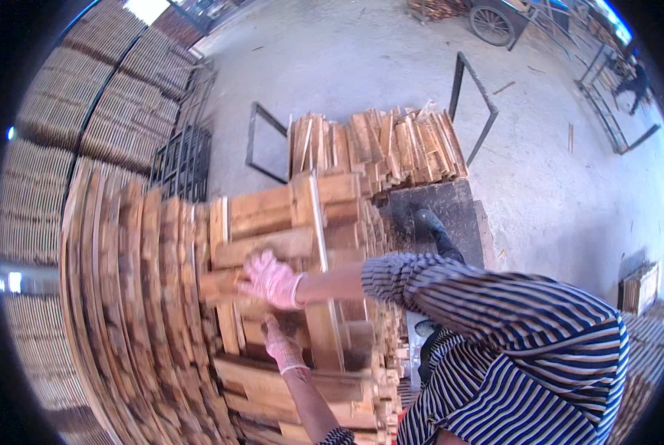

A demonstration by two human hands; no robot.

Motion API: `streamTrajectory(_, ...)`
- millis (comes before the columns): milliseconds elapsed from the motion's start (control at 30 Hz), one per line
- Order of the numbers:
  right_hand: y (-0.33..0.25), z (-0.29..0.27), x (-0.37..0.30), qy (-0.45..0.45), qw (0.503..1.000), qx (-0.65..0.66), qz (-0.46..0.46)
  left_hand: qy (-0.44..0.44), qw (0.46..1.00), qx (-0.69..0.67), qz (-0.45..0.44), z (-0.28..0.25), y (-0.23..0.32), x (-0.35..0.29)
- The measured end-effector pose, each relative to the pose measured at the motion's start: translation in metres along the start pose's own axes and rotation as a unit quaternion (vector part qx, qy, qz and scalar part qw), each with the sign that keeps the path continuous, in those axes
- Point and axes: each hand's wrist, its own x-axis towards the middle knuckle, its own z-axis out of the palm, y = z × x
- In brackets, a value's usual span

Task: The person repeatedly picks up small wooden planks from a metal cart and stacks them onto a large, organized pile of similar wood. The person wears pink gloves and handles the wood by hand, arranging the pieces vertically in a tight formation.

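Observation:
My right hand (270,279), in a pink-and-white glove, reaches across from the striped sleeve. It lies on top of the stacked boards, its fingers spread at the end of a short wooden board (219,285). My left hand (282,345), gloved in the same way, is just below it in the picture, over a darker gap between boards. Its fingers are partly hidden and blurred, so I cannot make out a grip. Under both hands is a stack of planks (273,382), its upper pieces lying in crossed directions. A thin pale strip (319,222) runs across the top.
A tall row of stacked boards (132,297) adjoins on the left. Beyond lies a pile of short planks (376,148) between upright metal frames (474,104). Black metal racks (181,159) stand beside the large board stacks (65,96). A wheeled cart (495,24) is at the far edge.

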Motion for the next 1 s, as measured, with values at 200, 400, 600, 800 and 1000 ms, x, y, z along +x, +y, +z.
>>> streamTrajectory(200,0.059,-0.023,0.016,-0.116,0.968,0.184,-0.122,0.136,0.941,0.263,0.163,0.04,-0.024,0.008)
streamTrajectory(400,0.247,-0.094,-0.055,-0.074,0.87,0.471,-0.124,0.342,0.847,0.373,0.161,0.251,0.077,-0.099)
streamTrajectory(600,0.421,0.007,-0.103,0.025,0.897,0.397,0.193,0.132,0.945,0.199,0.222,0.472,0.059,-0.067)
streamTrajectory(800,0.556,0.054,-0.136,-0.025,0.721,0.504,0.475,-0.002,0.984,0.109,-0.14,0.654,-0.13,0.14)
streamTrajectory(1000,0.683,0.1,-0.244,-0.084,0.668,0.389,0.629,0.033,0.884,-0.142,-0.444,0.649,-0.224,0.334)
